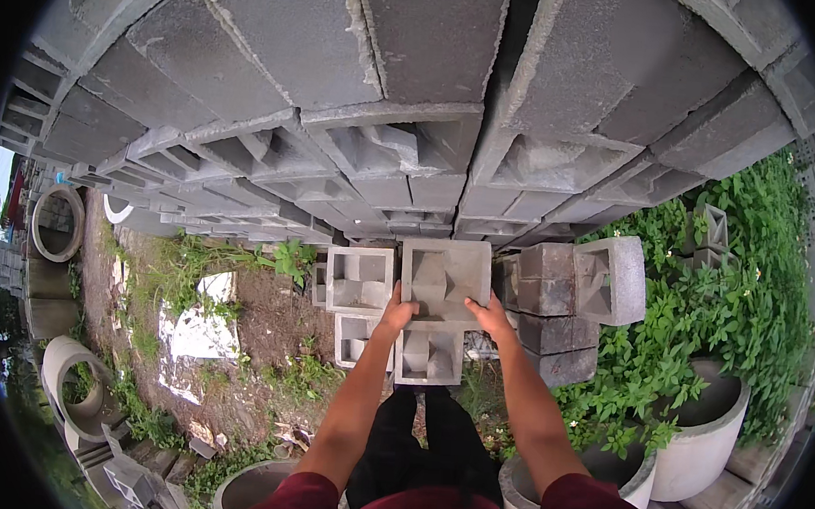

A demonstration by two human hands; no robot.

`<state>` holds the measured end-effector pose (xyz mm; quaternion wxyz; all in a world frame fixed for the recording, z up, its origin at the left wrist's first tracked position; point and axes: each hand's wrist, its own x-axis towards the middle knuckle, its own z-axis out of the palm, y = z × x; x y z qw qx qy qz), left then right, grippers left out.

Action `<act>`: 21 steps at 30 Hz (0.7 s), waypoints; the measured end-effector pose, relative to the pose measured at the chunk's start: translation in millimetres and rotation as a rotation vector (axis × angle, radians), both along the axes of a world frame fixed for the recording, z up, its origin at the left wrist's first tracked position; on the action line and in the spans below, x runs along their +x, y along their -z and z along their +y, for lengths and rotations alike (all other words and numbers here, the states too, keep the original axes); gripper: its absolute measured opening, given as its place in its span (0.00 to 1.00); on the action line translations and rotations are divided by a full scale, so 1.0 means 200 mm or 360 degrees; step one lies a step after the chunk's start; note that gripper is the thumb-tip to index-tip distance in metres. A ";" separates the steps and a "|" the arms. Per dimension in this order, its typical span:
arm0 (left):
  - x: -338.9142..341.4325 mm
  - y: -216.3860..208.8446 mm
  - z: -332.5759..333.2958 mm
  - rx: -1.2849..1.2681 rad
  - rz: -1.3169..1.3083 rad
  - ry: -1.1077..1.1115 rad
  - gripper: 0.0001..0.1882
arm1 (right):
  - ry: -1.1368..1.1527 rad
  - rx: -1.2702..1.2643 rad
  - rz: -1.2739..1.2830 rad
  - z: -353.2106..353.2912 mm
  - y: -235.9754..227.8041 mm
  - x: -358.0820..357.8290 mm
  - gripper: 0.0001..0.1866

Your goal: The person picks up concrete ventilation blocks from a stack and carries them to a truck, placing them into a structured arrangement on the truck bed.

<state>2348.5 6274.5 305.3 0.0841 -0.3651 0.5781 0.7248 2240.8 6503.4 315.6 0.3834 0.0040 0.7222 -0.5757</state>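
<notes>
Between my two hands is a grey hollow concrete block (447, 245), its square opening facing up at me. My left hand (396, 312) grips its near left corner, with the thumb over the rim. On the near right corner my right hand (490, 317) is closed the same way. Just below it in view sits another hollow block (430, 381), partly covered by the held one. To the left are a light block (331, 278) and a lower block (340, 339). Whether the held block rests on those beneath cannot be seen.
A tall wall of stacked concrete blocks (430, 32) rises ahead. More blocks (554, 291) are stacked at the right, beside leafy plants (703, 301). Concrete rings (704, 441) stand at the lower right, another ring (58, 224) at far left. White debris (202, 326) lies on the ground.
</notes>
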 end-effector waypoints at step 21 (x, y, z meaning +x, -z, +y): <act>0.96 -0.85 -0.01 0.0361 0.0231 -0.0686 0.51 | -0.0276 -0.0129 0.0205 -0.19 -0.78 0.72 0.27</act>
